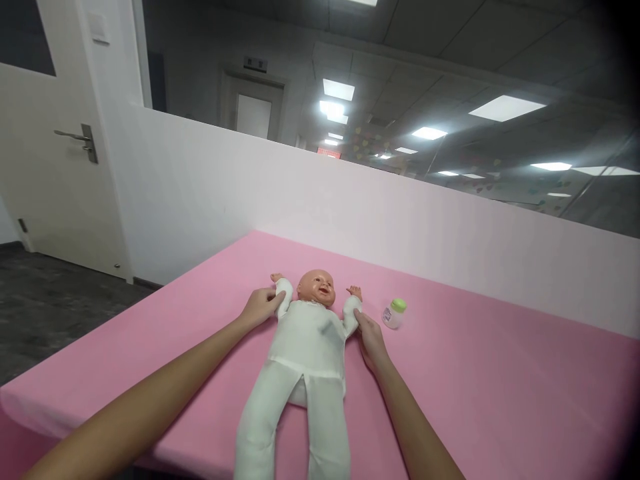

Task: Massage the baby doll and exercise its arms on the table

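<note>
A baby doll (313, 340) with a white cloth body lies on its back on the pink table, its head toward the wall. Both of its arms are bent upward beside the head. My left hand (261, 307) is closed around the doll's arm on the left side, near the elbow. On the other side, my right hand (371, 335) pinches the doll's other arm between thumb and fingers. Just right of that hand stands a small clear bottle (393, 316) with a green cap and a printed label. The doll's feet are cut off by the lower frame edge.
The pink-covered table (480, 380) meets a low white wall (310, 193) with a dark window (390, 80) above it. At the left are a closed door (60, 167) and a dark floor (40, 300) beyond the table's edge.
</note>
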Motion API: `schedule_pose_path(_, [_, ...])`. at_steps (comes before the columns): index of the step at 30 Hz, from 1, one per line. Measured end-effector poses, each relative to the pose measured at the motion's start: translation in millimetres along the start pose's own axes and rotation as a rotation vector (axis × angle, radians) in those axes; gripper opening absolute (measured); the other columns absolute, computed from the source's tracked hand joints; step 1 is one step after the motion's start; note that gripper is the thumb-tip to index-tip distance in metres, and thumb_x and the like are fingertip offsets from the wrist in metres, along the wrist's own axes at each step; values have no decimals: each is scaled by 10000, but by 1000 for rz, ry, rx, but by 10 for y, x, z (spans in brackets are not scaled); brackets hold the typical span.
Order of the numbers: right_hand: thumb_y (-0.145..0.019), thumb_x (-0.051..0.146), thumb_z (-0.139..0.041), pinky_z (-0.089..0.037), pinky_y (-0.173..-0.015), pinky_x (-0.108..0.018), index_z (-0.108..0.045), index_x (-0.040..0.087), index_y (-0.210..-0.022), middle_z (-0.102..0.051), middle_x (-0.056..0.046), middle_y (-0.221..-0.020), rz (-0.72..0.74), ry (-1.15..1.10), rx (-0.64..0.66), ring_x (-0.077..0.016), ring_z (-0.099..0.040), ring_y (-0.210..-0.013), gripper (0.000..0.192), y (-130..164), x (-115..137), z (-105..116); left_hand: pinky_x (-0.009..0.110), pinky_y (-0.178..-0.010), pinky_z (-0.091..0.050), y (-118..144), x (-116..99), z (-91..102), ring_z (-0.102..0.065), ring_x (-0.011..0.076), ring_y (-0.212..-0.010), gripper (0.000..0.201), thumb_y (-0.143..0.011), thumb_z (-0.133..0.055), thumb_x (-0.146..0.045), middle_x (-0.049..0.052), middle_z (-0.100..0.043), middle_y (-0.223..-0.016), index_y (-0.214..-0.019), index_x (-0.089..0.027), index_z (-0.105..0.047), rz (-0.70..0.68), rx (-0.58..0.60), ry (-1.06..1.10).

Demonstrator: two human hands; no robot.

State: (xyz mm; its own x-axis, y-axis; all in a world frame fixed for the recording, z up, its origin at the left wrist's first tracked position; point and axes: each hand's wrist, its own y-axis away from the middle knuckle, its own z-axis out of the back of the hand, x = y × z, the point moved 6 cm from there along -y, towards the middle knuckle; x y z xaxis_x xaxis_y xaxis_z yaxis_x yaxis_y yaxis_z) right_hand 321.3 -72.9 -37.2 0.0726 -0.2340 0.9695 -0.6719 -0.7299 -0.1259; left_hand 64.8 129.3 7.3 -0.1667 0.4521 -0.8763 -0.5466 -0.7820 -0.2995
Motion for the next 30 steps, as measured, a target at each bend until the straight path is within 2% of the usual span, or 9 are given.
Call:
schedule_pose_path(7, [-709, 578, -815, -520, -706, -342, -773, 196, -819, -740, -41, -751, 10, -26, -9, -252, -681, -802, 400, -34, 9, -32, 318, -588, -178, 45, -42, 191, -397, 177, -492, 556, -834, -622, -545, 8, -414, -453, -434, -226, -405, 21, -66, -273])
schedule_pose_path(14, [-665, 608, -832, -453, -617, -296, -720, 189, -682, -682, -7, -640, 51, -49, -42, -196, -593, -667, 434, -53, 43, -60, 299, -587, -243, 65, -229, 347, -556, 247, -577, 443, -840, -582, -589, 58, -602, -563, -586, -227, -608, 23, -68, -571])
schedule_pose_path(17, [-682, 601, -825, -422, -605, -286, -701, 195, -649, -651, 10, -603, 59, -44, -45, -178, -558, -636, 426, -26, 84, -75, 302, -580, -279, 100, -413, 466, -590, 256, -592, 496, -883, -513, -608, 88, -666, -631, -609, -216, -646, 58, -75, -698])
schedule_pose_path(19, [-685, 599, -822, -424, -617, -287, -714, 193, -667, -663, 9, -619, 57, -38, -45, -179, -565, -647, 421, -18, 98, -76, 303, -583, -309, 242, -622, 633, -606, 251, -618, 498, -910, -484, -584, 91, -700, -690, -636, -214, -673, 10, -160, -715])
schedule_pose_path(22, [-674, 588, -828, -448, -655, -297, -751, 186, -726, -704, -6, -675, 45, -36, -46, -193, -598, -693, 413, -37, 87, -58, 294, -655, -410, 837, -1015, 1075, -652, 225, -753, 332, -929, -495, -433, 54, -748, -859, -789, -233, -720, -279, -496, -602])
schedule_pose_path(24, [-664, 576, -833, -467, -689, -310, -771, 180, -770, -733, -18, -722, 33, -45, -51, -204, -623, -725, 414, -57, 60, -37, 305, -701, -464, 1456, -1134, 1368, -671, 222, -781, 221, -884, -553, -337, 15, -735, -816, -750, -270, -716, -466, -617, -504])
schedule_pose_path(25, [-657, 570, -836, -474, -704, -318, -778, 176, -787, -745, -26, -743, 26, -53, -54, -209, -633, -735, 419, -63, 42, -26, 322, -705, -486, 1776, -1119, 1483, -677, 228, -763, 198, -849, -580, -297, -1, -719, -759, -702, -295, -712, -502, -612, -466])
schedule_pose_path(28, [-644, 542, -849, -476, -733, -327, -789, 161, -821, -764, -40, -783, 8, -68, -66, -215, -645, -763, 424, -53, -19, -5, 411, -719, -537, 2679, -788, 1626, -717, 282, -729, 203, -746, -643, -267, -21, -747, -717, -642, -390, -766, -373, -446, -474])
schedule_pose_path(30, [-655, 531, -843, -474, -752, -326, -791, 165, -846, -769, -35, -804, -13, -77, -55, -211, -646, -780, 416, -30, -69, -17, 462, -707, -547, 3301, -446, 1641, -734, 305, -693, 254, -754, -606, -295, -36, -773, -724, -689, -456, -791, -266, -467, -471])
